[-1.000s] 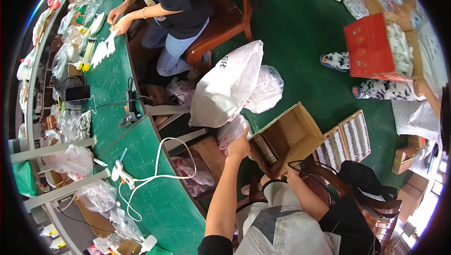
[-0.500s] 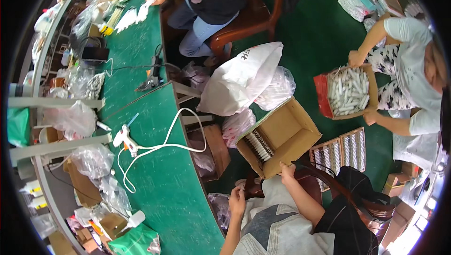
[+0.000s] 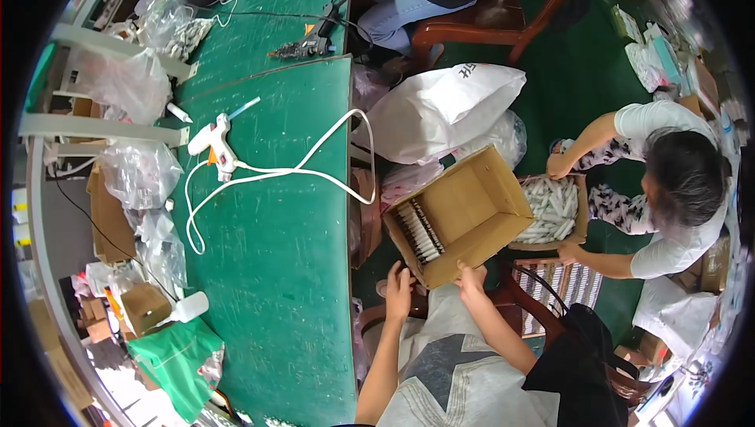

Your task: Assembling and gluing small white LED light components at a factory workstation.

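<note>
An open cardboard box (image 3: 484, 191) sits tilted at my lap, with a row of white tubes (image 3: 422, 230) along its left inner side. My right hand (image 3: 472, 279) is closed on the box's near rim. Beside the box's near left corner is my left hand (image 3: 399, 289), its fingers bent. What those fingers hold, if anything, I cannot make out. Just past my box, a co-worker's hands (image 3: 560, 166) hold a second cardboard box (image 3: 583, 211) heaped with loose white tubes (image 3: 548, 211).
On the green table (image 3: 267, 293) at left lie a white glue gun (image 3: 220, 146) with a looping cord and a black glue gun (image 3: 311, 43). White sacks (image 3: 448, 108) stand beyond my box. Trays of small pieces (image 3: 558, 289) lie at right. Another person sits at the far side.
The co-worker's box has come closer and lower, right up to mine. My left hand has moved forward to the box's side. The view has shifted, and my right hand keeps its hold.
</note>
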